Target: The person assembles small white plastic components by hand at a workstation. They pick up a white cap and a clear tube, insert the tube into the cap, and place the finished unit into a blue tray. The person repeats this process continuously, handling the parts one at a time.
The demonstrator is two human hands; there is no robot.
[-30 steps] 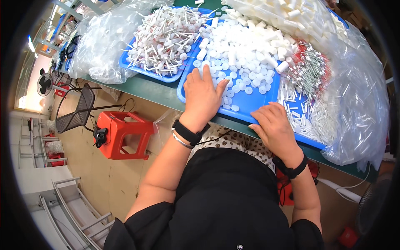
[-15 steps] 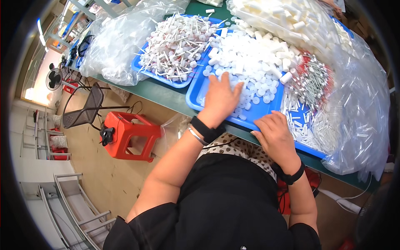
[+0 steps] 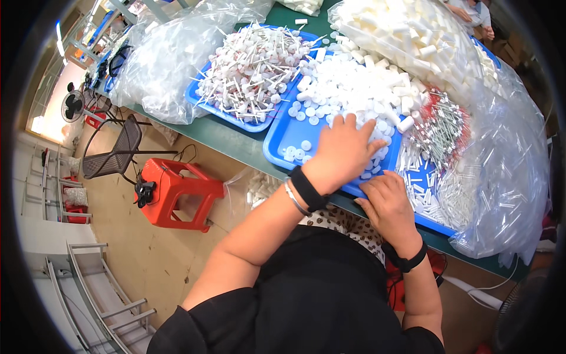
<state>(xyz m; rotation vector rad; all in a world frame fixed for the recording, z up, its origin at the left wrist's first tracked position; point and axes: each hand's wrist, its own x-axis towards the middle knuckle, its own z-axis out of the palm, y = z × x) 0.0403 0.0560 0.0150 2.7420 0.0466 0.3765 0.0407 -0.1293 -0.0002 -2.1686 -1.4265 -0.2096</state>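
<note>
My left hand [image 3: 348, 147] is over the blue tray [image 3: 272, 141], palm down, its fingers spread on a heap of small translucent white plastic discs [image 3: 321, 109]. Some discs lie loose in the tray's left corner; those under the palm are hidden. At the tray's front edge my right hand [image 3: 389, 206] is bent around the rim, its thumb on the outer side and its fingers over the edge. White foam-like cylinders [image 3: 407, 103] lie behind and among the discs. Right of them, short white tubes [image 3: 421, 192] and thin metal pins with red parts [image 3: 445, 127] fill the tray's right part.
Another blue tray [image 3: 206, 106], at left, is heaped with white-headed stick pieces [image 3: 253, 68]. Clear plastic bags [image 3: 171, 71] lie beyond it, and a bag of cylinders [image 3: 407, 29] at back right. A red stool [image 3: 177, 192] and chair [image 3: 115, 153] stand left. Another person [image 3: 471, 15] is far right.
My left hand has moved right across the tray, leaving some discs exposed in the left corner. My right hand stays at the rim. More of the other person shows at the far right.
</note>
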